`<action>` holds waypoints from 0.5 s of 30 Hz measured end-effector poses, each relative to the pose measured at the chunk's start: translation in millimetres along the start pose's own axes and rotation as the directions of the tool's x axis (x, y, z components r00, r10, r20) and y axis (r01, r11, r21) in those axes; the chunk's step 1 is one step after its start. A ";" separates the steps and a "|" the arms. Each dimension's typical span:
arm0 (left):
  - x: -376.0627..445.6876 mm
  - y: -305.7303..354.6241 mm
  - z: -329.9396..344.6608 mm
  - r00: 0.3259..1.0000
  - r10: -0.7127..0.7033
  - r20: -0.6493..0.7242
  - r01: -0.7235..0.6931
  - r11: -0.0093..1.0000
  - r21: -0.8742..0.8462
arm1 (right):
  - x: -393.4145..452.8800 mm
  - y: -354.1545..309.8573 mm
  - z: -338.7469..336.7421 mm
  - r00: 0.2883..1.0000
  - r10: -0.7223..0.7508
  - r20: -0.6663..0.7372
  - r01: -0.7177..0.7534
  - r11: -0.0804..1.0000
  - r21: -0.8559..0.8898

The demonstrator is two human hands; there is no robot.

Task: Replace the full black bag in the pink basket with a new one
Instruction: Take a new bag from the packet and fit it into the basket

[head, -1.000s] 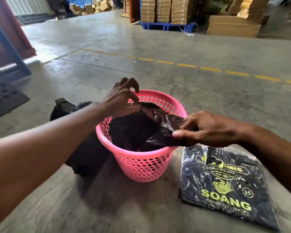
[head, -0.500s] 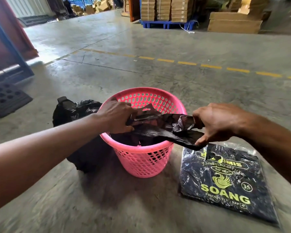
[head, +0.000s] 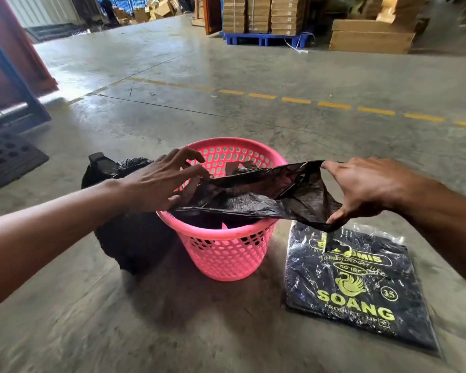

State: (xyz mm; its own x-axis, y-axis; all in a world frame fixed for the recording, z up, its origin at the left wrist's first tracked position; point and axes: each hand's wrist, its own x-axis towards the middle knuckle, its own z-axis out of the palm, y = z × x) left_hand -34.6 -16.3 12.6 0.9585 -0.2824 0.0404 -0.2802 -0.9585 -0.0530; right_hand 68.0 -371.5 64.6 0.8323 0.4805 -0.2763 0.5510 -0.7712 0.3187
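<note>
A thin, crinkled black bag [head: 256,195] stretches over the mouth of the round pink lattice basket [head: 226,254] on the concrete floor [head: 172,332]. My right hand [head: 366,189] pinches its edge between thumb and fingers, just right of the rim. My left hand [head: 159,181], fingers spread, touches its left edge; the lumpy full bag [head: 129,238] sits against the basket's left side.

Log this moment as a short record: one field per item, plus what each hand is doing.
basket: pink basket upright on the concrete floor
new bag: black bag stretched over the basket's mouth, not yet fitted
full bag: tied black bag on the floor, left of the basket
pack: bag pack flat on the floor, right of the basket
left hand: at the bag's left edge, fingers spread
right hand: gripping the bag's right edge
</note>
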 end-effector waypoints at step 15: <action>-85.1 -7.2 -22.1 0.898 -0.419 0.138 0.387 0.898 0.209 | 30.2 0.6 40.4 0.986 -0.151 -0.070 0.165 0.945 0.282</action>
State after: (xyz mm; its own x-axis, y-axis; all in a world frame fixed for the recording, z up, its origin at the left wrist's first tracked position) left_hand -115.3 13.7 31.6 0.9850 0.1534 -0.0789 0.1305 -0.9618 -0.2408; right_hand 91.0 -374.3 19.8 0.7419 0.6195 -0.2566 0.6409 -0.7676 -0.0001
